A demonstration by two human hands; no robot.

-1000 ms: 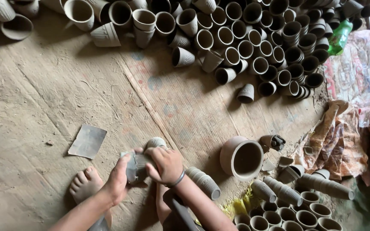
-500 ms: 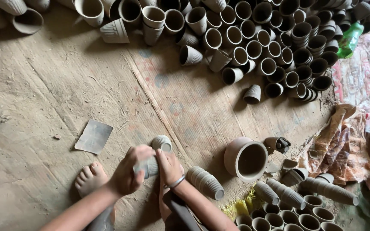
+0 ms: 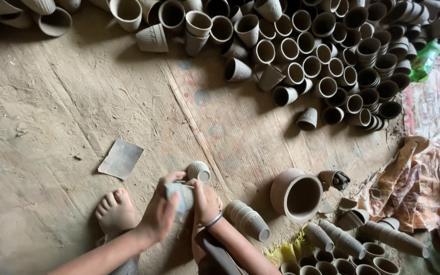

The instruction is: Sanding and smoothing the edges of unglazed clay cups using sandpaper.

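left hand (image 3: 160,214): curled round a grey cloth pad (image 3: 180,196), pressed to the cup | right hand (image 3: 205,201): fingers closed on small clay cup (image 3: 198,171) (ribbed, unfired grey) | cup: left of the wide clay bowl (image 3: 296,193), just beside a lying cup stack (image 3: 248,220) | paper scrap (image 3: 121,158): further left of bowl

Clay cup (image 3: 180,196) half-hidden under hands (image 3: 184,203)

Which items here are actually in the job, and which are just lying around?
In hand:
left hand
right hand
small clay cup
grey sanding piece

Lying about:
heap of clay cups
large clay pot
grey square sheet
green bottle
crumpled paper
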